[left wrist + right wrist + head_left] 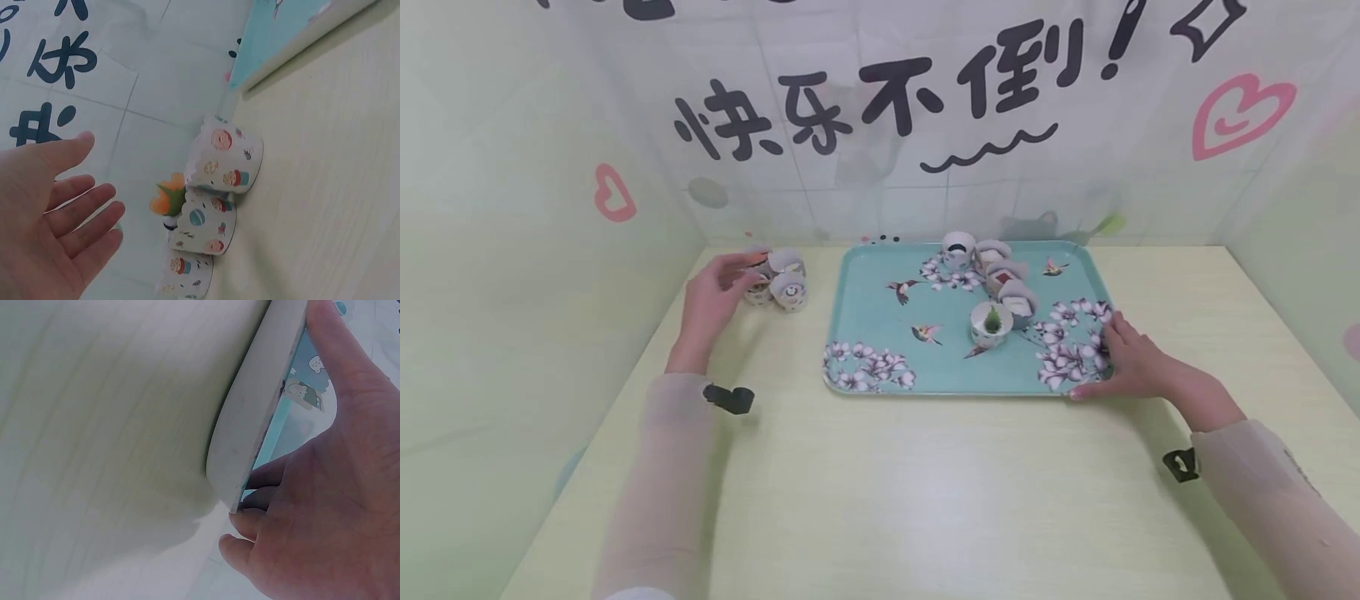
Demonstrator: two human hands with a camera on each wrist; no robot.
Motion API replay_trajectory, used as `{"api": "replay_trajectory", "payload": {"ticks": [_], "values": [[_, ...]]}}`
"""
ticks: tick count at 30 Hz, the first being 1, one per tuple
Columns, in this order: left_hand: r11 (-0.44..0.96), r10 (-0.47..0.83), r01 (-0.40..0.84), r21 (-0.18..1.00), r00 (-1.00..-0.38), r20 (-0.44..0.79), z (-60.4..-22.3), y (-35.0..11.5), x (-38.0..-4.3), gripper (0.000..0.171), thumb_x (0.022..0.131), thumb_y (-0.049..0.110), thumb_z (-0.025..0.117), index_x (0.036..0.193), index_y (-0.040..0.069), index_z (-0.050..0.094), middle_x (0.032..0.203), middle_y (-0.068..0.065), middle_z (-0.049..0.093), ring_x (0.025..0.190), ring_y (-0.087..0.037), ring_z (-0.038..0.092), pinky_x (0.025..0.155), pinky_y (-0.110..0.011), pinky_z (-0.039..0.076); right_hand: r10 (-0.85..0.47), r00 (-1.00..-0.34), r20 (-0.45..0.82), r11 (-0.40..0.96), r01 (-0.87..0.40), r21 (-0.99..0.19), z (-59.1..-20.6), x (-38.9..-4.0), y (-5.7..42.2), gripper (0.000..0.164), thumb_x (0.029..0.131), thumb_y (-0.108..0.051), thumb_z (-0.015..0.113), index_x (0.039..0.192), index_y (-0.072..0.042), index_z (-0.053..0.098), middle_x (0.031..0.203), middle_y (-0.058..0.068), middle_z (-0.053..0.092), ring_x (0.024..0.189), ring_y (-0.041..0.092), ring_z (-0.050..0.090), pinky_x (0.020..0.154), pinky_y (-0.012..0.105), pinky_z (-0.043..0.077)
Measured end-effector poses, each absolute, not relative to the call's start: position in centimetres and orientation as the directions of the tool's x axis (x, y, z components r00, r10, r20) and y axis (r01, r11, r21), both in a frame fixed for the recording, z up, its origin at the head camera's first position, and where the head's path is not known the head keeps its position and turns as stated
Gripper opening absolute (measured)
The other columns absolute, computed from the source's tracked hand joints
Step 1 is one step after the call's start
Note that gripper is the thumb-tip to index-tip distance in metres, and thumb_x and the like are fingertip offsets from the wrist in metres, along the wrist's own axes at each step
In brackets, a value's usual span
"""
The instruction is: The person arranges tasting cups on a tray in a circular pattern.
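My left hand point(709, 302) is beside several patterned paper baking cups at the table's back left. In the left wrist view its fingers are spread and hold nothing, apart from the cups. The nearest paper cup point(228, 153) has a scalloped rim; an orange-and-green piece point(169, 199) sticks out of the group. At the front right corner of a turquoise tray point(865, 312), my right hand point(1138, 362) grips the rim, thumb on the front edge and fingers over the side. More paper cups stand on the tray, one with a green tuft point(992, 321) inside.
The tray, printed with flowers and birds, lies flat on a pale wooden table point(925, 500). A white wall cloth point(880, 200) with black writing hangs directly behind it. Pale panels stand at left and right.
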State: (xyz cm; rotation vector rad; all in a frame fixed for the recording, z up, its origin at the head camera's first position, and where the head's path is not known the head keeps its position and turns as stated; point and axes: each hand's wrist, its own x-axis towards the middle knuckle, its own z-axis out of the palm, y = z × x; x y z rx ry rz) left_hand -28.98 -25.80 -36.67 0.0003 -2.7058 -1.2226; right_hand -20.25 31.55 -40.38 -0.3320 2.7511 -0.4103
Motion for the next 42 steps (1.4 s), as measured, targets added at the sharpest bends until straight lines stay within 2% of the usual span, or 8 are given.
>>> {"api": "replay_trajectory", "payload": {"ticks": [4, 9, 14, 24, 31, 42], "values": [[0.690, -0.149, 0.017, 0.724, -0.975, 0.165, -36.8, -27.2, -29.2, 0.060, 0.099, 0.040, 0.060, 0.146, 0.006, 0.046, 0.151, -0.019, 0.048, 0.141, -0.037, 0.043, 0.115, -0.054, 0.038, -0.274, -0.918, -0.286, 0.931, -0.178, -0.320, -40.4, -20.2, 31.5, 0.135, 0.072, -0.057, 0.082, 0.144, 0.028, 0.005, 0.149, 0.053, -0.002, 0.134, 0.072, 0.011, 0.111, 0.078, 0.014], [0.707, -0.204, -0.037, 0.706, -0.967, 0.155, -37.2, -28.2, -29.9, 0.064, 0.099, 0.037, 0.061, 0.150, 0.005, 0.041, 0.159, -0.019, 0.036, 0.149, -0.039, 0.030, 0.123, -0.053, 0.026, -0.271, -0.923, -0.272, 0.931, -0.180, -0.317, -40.7, -20.5, 31.7, 0.135, 0.072, -0.057, 0.082, 0.144, 0.028, 0.007, 0.149, 0.053, -0.001, 0.134, 0.072, 0.011, 0.112, 0.077, 0.015], [0.691, -0.236, -0.083, 0.718, -0.965, 0.116, -37.9, -28.9, -30.7, 0.069, 0.098, 0.029, 0.063, 0.155, 0.005, 0.031, 0.161, -0.021, 0.031, 0.149, -0.040, 0.029, 0.122, -0.053, 0.027, -0.275, -0.924, -0.266, 0.933, -0.189, -0.307, -40.8, -20.7, 32.0, 0.134, 0.073, -0.057, 0.081, 0.144, 0.028, 0.005, 0.149, 0.053, -0.001, 0.133, 0.073, 0.011, 0.112, 0.077, 0.015], [0.602, -0.266, -0.210, 0.770, -0.963, -0.054, -40.2, -30.9, -31.3, 0.082, 0.098, 0.031, 0.061, 0.160, 0.007, 0.012, 0.167, -0.018, 0.016, 0.152, -0.039, 0.021, 0.121, -0.055, 0.029, -0.278, -0.918, -0.281, 0.928, -0.181, -0.326, -41.8, -20.4, 31.7, 0.133, 0.072, -0.056, 0.082, 0.144, 0.027, 0.007, 0.150, 0.052, -0.002, 0.135, 0.071, 0.010, 0.112, 0.076, 0.016], [0.578, -0.284, -0.244, 0.779, -0.955, -0.088, -41.3, -31.5, -32.3, 0.085, 0.098, 0.031, 0.061, 0.160, 0.005, 0.008, 0.166, -0.019, 0.016, 0.152, -0.038, 0.023, 0.123, -0.050, 0.029, -0.270, -0.923, -0.274, 0.932, -0.179, -0.317, -41.6, -20.5, 31.6, 0.132, 0.073, -0.055, 0.082, 0.145, 0.027, 0.007, 0.150, 0.052, -0.002, 0.135, 0.071, 0.010, 0.113, 0.076, 0.016], [0.512, -0.302, -0.260, 0.819, -0.947, -0.111, -41.6, -31.3, -33.5, 0.084, 0.097, 0.023, 0.063, 0.159, 0.004, 0.009, 0.165, -0.018, 0.020, 0.152, -0.035, 0.026, 0.124, -0.045, 0.028, -0.270, -0.928, -0.256, 0.934, -0.187, -0.306, -41.8, -20.5, 31.8, 0.131, 0.073, -0.054, 0.083, 0.144, 0.027, 0.008, 0.149, 0.053, -0.001, 0.135, 0.070, 0.012, 0.113, 0.076, 0.017]]}}
